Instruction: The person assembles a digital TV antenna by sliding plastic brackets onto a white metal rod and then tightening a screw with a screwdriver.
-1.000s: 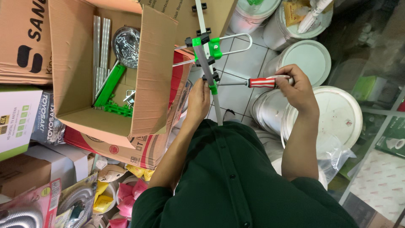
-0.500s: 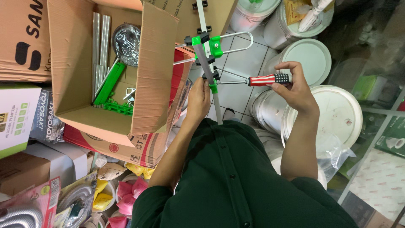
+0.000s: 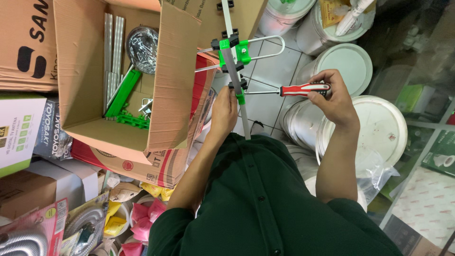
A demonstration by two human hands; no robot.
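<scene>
My left hand (image 3: 223,110) grips a grey metal antenna boom (image 3: 231,57) at a green and black plastic clamp (image 3: 240,93). Higher up the boom sits a larger green clamp (image 3: 237,51) holding a bent silver loop rod (image 3: 269,48). My right hand (image 3: 334,97) is closed round a screwdriver with a red, black and white handle (image 3: 303,89). Its thin shaft lies level and its tip meets the lower clamp from the right. I wear a dark green shirt below both arms.
An open cardboard box (image 3: 85,109) on the left holds silver rods (image 3: 113,52), green plastic parts (image 3: 124,102) and a bagged bundle of metal pieces (image 3: 142,47). White lidded buckets (image 3: 384,128) stand on the tiled floor at right. Boxes and packaged goods crowd the lower left.
My right hand has turned slightly on the screwdriver handle. The boom and my left hand stay where they were.
</scene>
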